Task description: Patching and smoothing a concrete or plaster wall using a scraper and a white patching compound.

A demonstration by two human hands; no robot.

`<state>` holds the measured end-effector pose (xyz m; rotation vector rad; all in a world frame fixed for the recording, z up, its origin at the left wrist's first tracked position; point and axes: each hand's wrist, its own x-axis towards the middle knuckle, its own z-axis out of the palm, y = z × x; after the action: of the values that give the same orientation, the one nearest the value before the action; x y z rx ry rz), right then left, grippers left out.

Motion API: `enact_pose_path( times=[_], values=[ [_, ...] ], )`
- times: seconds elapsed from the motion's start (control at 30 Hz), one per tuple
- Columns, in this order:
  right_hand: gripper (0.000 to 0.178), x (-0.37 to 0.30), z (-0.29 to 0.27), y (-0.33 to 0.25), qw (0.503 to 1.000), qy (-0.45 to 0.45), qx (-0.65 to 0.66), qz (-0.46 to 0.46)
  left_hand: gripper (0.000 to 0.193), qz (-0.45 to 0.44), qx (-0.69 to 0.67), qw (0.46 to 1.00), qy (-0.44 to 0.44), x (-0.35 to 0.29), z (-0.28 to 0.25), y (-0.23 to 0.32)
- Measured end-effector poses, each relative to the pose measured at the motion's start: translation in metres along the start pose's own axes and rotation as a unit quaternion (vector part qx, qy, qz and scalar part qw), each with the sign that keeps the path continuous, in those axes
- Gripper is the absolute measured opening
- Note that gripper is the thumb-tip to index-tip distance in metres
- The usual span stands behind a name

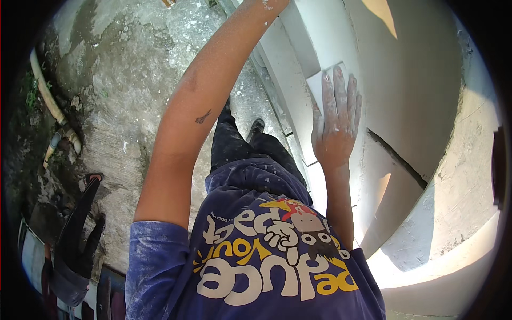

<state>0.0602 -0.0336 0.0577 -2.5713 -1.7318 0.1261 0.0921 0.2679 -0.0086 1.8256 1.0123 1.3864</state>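
My right hand (337,114), coated in white dust, lies with its fingers stretched flat over a white square sheet (315,88) that looks like sandpaper. It presses the sheet against a pale plastered surface (341,32), and one corner and the left edge show past the fingers. My left forearm (186,101) reaches up past the top edge, leaving its hand out of the picture. White specks dot that arm near the wrist.
Rough stained concrete floor (128,80) spreads to the left, with a pale pipe (48,96) along its far side. A person in dark clothes (80,240) is at the lower left. A dark gap (397,157) cuts the wall surface beyond my right hand.
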Motion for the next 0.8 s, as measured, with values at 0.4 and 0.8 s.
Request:
enact_pose_path(
  times=[0.4,0.8],
  values=[
    [0.058,0.022,0.008,-0.008,0.998,0.052,-0.021,0.033,0.061,-0.038,-0.001,0.999,-0.006,-0.006,-0.002,0.005],
    [0.058,0.08,0.023,0.025,0.998,0.027,0.05,0.01,0.051,-0.057,-0.006,0.998,0.041,0.009,-0.013,0.019]
  ],
)
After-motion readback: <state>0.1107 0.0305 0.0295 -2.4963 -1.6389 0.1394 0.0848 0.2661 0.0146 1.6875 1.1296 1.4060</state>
